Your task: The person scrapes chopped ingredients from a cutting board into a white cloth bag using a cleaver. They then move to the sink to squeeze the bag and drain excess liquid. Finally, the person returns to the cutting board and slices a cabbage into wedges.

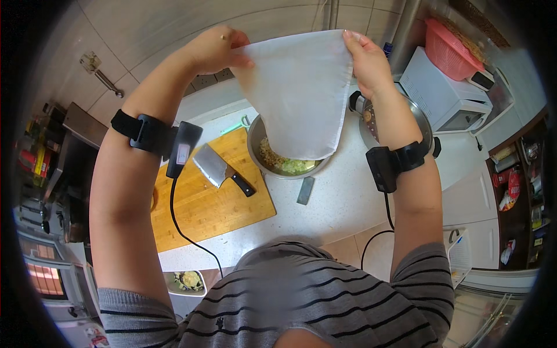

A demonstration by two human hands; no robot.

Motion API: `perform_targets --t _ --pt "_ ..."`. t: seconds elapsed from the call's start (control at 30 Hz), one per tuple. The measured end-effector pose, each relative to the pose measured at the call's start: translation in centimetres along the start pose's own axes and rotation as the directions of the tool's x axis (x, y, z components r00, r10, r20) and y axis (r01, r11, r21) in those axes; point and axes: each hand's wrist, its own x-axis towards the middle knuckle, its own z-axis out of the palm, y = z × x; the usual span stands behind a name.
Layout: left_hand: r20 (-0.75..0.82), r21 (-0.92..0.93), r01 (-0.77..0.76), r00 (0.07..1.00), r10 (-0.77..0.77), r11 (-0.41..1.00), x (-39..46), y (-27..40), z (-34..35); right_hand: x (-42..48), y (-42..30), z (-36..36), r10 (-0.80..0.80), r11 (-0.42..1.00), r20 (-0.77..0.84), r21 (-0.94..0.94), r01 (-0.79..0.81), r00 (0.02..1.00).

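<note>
A white cloth bag (300, 95), stained brownish at its left side, hangs stretched between my two hands. My left hand (217, 50) pinches its upper left corner, and my right hand (367, 61) grips the upper right corner. The bag's lower edge hangs over a metal bowl (289, 176) and hides much of the inside. Chopped pale green vegetable (296, 166) and a brown crumbly mix (269, 152) show in the bowl. Left of the bowl, a cleaver (213, 165) with a black handle lies on a wooden cutting board (209, 217).
A whetstone-like grey block (306, 190) lies before the bowl. A green peeler (235, 125) rests behind the board. To the right stand a metal pot (417, 108) and a white microwave-like appliance (448, 95) under a pink basket (450, 50). Below the counter, a bin (172, 285) holds scraps.
</note>
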Motion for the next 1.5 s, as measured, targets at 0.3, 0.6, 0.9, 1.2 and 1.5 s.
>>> perform_targets --t 0.3,0.6,0.9,1.2,1.5 --pt "0.07 0.052 -0.006 0.998 0.002 0.999 -0.7 -1.6 0.6 -0.2 0.1 0.0 0.004 0.998 0.149 -0.056 0.005 0.989" --pt "-0.057 -0.205 0.069 0.995 -0.082 0.976 -1.3 -3.0 1.3 -0.4 -0.4 0.2 0.044 0.98 0.082 0.189 -0.059 0.996" --pt "-0.188 -0.663 0.026 0.962 -0.199 0.748 -1.6 -0.2 2.1 -0.2 -0.4 1.3 -0.114 0.946 0.14 0.318 0.065 0.984" --pt "-0.174 -0.68 -0.062 0.981 -0.079 0.731 -1.4 3.6 4.1 -1.4 1.6 3.3 -0.385 0.655 0.388 -0.525 0.544 0.838" --pt "-0.224 -0.788 -0.022 0.941 -0.254 0.616 -3.4 0.6 8.4 -1.6 1.6 3.9 -0.623 0.597 0.183 -0.518 0.613 0.761"
